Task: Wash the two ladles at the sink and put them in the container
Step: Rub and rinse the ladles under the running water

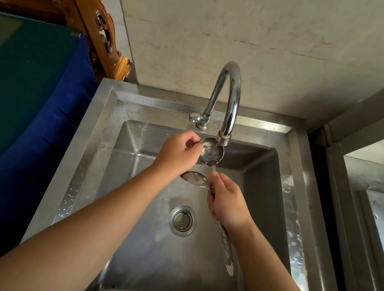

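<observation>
Two steel ladles are held over the steel sink. The upper ladle's bowl sits right under the faucet spout, and the fingers of my left hand pinch and rub its rim. The lower ladle's bowl hangs just beneath my left wrist. My right hand grips both handles together; the patterned handle ends stick out below my right wrist. Whether water is running I cannot tell.
The faucet's lever is on the sink's back ledge. A round drain strainer lies in the basin floor. A blue-draped surface stands left, carved wood behind it, a steel unit to the right.
</observation>
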A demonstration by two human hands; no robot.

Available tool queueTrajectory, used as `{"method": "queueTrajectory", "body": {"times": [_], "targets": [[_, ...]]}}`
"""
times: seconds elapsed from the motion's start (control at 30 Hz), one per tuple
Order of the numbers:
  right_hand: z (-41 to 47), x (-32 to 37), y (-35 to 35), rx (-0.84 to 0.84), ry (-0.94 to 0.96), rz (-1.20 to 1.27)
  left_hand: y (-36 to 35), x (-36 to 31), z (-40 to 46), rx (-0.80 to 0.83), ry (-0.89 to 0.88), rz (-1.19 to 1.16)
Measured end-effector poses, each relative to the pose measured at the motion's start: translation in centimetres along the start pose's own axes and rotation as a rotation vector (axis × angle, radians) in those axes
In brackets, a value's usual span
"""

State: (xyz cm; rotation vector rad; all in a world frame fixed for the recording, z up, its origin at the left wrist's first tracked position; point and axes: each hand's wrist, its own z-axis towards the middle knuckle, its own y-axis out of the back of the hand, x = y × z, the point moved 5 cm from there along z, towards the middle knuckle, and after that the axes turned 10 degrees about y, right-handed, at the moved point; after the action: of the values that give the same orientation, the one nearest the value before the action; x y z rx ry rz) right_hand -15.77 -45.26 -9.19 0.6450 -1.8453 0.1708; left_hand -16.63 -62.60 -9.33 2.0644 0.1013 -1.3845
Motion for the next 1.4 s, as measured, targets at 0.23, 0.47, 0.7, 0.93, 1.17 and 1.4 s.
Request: {"method": "queueTrajectory", "body": {"times": [0.23,0.47,0.7,0.93,1.17,1.4], "targets": [[0.2,0.4,0.2,-0.008,0.041,-0.035,-0.2,-0.4,-0.5,0.112,0.017,-0.033],[-0.6,0.1,-0.4,0.028,0.024,-0.118,-0.3,-0.2,0.2,0.016,0.05,0.178],[-0.7,-0.2,-0.3,0.048,-0.028,-0.005,0.0,-0.3,0.0,-0.073,-0.032,0.19],[-0.4,-0.4,-0.3,0.073,-0.112,0.258,-0.1,-0.3,-0.1,0.054,0.09,0.032],[0.2,-1.1,0.3,0.007,-0.027,0.256,-1.6,-0.1,-1.7,0.335,0.352,-0.403],[0.3,-1.6,0.8,0.017,0.135,0.16,-1.8,0.4,-2.0,0.525,0.525,-0.61]]}}
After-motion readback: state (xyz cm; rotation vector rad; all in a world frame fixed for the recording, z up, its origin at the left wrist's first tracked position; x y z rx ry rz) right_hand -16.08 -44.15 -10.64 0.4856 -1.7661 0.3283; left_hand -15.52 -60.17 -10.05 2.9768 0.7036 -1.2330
